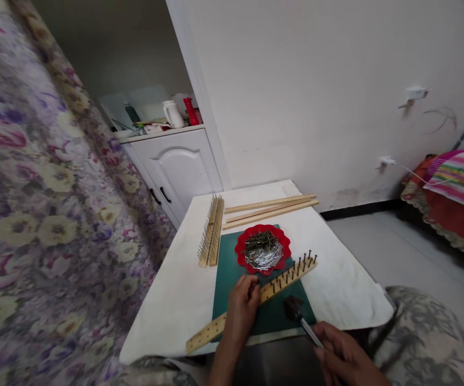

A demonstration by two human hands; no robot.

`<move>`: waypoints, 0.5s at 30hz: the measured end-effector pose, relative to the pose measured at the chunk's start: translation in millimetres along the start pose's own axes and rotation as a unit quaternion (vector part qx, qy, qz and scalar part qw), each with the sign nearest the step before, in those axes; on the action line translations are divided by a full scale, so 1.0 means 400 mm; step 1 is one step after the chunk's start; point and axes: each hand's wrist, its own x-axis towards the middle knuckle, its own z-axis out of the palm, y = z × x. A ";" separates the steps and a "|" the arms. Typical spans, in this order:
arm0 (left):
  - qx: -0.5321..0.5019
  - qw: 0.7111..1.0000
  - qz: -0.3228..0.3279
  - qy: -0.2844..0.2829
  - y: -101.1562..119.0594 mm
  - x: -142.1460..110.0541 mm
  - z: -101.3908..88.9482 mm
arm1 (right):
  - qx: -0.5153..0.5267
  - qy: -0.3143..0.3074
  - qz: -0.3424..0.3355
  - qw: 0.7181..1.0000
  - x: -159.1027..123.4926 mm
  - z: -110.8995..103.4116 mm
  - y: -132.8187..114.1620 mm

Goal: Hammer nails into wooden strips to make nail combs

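Brown nails (304, 262) stud the wooden strip (207, 333), partly hidden by the left hand (242, 301).

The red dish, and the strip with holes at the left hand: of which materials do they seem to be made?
Red dish: probably glossy plastic, judging by its even colour, slight shine and scalloped rim.
Strip: most likely bare wood, perhaps bamboo; its surface is pale yellow-brown, without evident paint.
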 end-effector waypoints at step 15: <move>-0.086 0.994 -0.034 0.062 -0.006 0.007 0.037 | 0.007 -0.010 -0.004 1.000 0.001 -0.006 0.001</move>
